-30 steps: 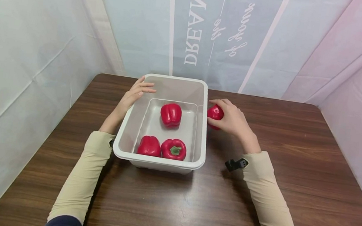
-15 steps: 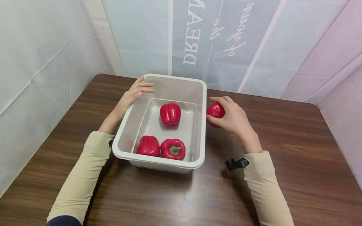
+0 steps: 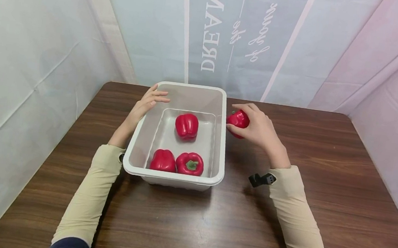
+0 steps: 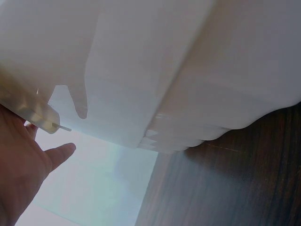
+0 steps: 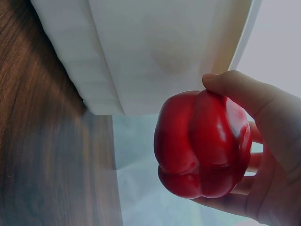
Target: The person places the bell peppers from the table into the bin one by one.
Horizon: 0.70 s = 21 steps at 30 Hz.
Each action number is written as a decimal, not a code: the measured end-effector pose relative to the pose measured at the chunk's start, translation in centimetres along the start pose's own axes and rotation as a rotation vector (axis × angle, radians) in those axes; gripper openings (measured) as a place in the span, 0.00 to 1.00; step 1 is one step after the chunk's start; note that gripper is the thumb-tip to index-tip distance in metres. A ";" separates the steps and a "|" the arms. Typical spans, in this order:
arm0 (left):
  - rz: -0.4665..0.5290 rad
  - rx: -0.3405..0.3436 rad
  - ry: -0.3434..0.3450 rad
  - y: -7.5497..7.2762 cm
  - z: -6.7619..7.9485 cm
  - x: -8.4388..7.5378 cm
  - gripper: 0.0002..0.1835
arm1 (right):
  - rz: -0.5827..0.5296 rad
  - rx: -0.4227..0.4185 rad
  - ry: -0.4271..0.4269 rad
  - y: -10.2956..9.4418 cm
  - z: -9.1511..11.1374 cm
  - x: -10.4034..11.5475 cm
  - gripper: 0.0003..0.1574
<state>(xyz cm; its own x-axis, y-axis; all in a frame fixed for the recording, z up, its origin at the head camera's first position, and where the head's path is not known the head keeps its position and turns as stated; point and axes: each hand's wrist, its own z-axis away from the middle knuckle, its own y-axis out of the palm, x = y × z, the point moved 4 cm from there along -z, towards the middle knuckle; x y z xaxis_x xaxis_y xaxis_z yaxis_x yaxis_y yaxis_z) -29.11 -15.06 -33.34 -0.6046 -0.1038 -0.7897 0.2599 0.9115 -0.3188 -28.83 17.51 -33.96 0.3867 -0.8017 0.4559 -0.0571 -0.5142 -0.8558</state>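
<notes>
My right hand (image 3: 257, 126) grips a red bell pepper (image 3: 237, 123) just outside the right rim of a light grey plastic bin (image 3: 222, 143). In the right wrist view, thumb and fingers curl round the bell pepper (image 5: 202, 146) beside the bin's outer wall (image 5: 155, 52). Over the bin's left rim lies my left hand (image 3: 146, 105), its fingers extended. In the left wrist view that hand (image 4: 23, 165) shows at the rim, thumb outstretched. Inside the bin are three more red bell peppers: one in the middle (image 3: 186, 126), two at the near end (image 3: 163, 160), (image 3: 190, 164), one with its green stem up.
The bin stands on a dark wood table (image 3: 179, 228). A fabric backdrop (image 3: 158, 29) with mirrored lettering rises behind the table, and pale curtains (image 3: 23, 79) hang on both sides. A small black wrist camera strap (image 3: 261, 180) sticks out from the right sleeve.
My right hand has raised the bell pepper slightly and tilted it, so its green stem now shows. The left hand and the peppers in the bin stay in place.
</notes>
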 end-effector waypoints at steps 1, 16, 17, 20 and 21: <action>0.002 -0.002 -0.001 0.0 0.0 0.0 0.19 | -0.001 -0.003 0.000 -0.1 0.0 0.0 0.40; -0.005 0.000 -0.012 0.0 0.1 0.0 0.20 | -0.035 -0.065 -0.031 -1.2 0.5 0.9 0.39; -0.008 0.001 -0.009 0.0 0.1 0.0 0.19 | -0.036 -0.071 -0.034 -1.3 0.5 1.0 0.39; -0.013 0.002 -0.007 0.0 0.1 -0.1 0.19 | -0.041 -0.083 -0.040 -1.5 0.6 1.1 0.39; -0.014 0.003 -0.007 0.0 0.1 -0.1 0.19 | -0.042 -0.087 -0.040 -1.6 0.6 1.2 0.39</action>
<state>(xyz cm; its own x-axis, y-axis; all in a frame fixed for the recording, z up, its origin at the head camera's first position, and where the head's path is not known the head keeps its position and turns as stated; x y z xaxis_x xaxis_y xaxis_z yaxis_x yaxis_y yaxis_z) -29.02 -15.10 -33.32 -0.6033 -0.1196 -0.7885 0.2532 0.9088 -0.3316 -27.72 17.56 -32.20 0.4267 -0.7669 0.4793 -0.1188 -0.5730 -0.8109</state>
